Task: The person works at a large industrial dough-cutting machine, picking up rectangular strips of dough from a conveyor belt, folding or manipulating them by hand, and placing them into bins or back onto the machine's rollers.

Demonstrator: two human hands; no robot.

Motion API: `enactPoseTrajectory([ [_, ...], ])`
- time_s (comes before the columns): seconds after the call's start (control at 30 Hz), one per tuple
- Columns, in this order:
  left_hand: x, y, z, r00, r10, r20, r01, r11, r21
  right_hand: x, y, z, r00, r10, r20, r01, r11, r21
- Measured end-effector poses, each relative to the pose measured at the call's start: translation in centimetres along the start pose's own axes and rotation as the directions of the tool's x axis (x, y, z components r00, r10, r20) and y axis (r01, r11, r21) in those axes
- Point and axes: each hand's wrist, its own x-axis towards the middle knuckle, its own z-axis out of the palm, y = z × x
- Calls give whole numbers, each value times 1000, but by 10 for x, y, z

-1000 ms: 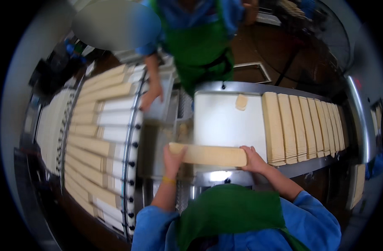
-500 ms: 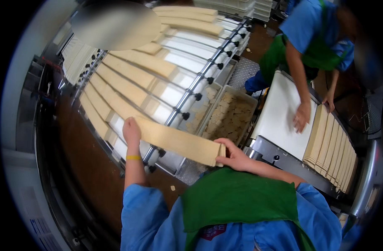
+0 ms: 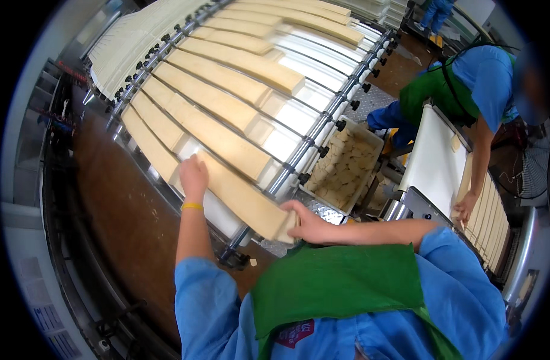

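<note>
Farther left and lower over the rack than half a second ago, the long pale-yellow stack of thin flat sheets (image 3: 242,192) now spans the two hands above a lane at the near edge. The left hand (image 3: 194,175) grips its far-left end, the fingers partly hidden; the right hand (image 3: 311,223) pinches the near-right end between thumb and curled fingers. Whether the stack's underside already touches the lane cannot be told, but its line matches its neighbours', so this load seems almost placed.

Around it, the wide white rack with thin metal dividing rods (image 3: 284,141) carries similar pale stacks, one just left and another just right of the held one. A steel crossbar with black round knobs (image 3: 324,131) runs along its right side. Beyond that, a pale plastic bin (image 3: 326,202) contains loose pale pieces.

Farther right, a co-worker's hand (image 3: 465,207) has shifted toward the near end of the row of upright pale stacks (image 3: 489,219), beside a bare white belt (image 3: 434,162).
</note>
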Motion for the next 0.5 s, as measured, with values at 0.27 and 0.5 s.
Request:
enactPoseTrajectory([
  [0.27,-69,22,-9,964,260,-51,-264,929,-258,90,-11,40,975,18,-223,-26,999,-32],
  [0.5,-115,72,-25,926,377,-11,-368,897,-244,73,-7,17,989,77,-129,-54,984,171],
])
